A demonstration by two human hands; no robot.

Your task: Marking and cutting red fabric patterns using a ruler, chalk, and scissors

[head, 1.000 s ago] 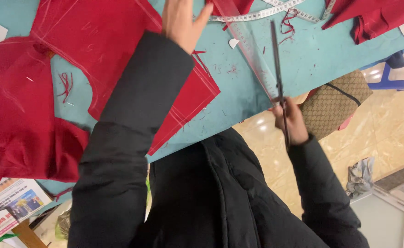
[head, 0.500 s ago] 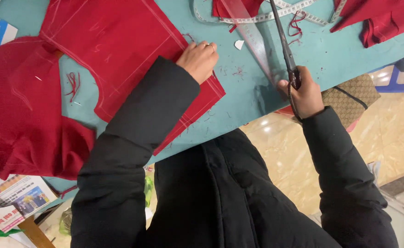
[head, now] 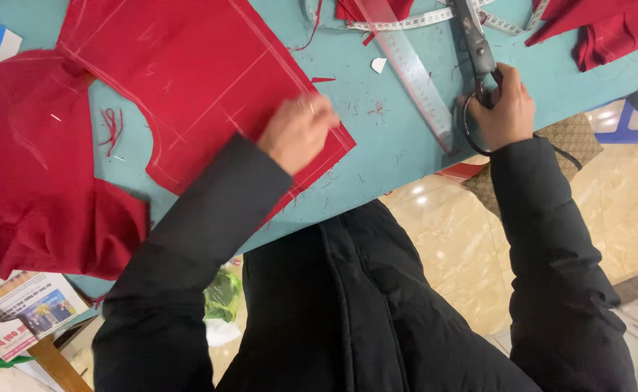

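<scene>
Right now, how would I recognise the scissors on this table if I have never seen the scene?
Look at the teal table, toward the edge nearest the person. The right hand grips the scissors, beside a clear ruler. They are the only dark metal tool; everything around is red cloth or see-through plastic.

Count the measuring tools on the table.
2. A clear plastic ruler lies slanted on the teal table, just beside the scissors in the right hand. A white tape measure curls along the far edge; more may lie under the red fabric.
</scene>
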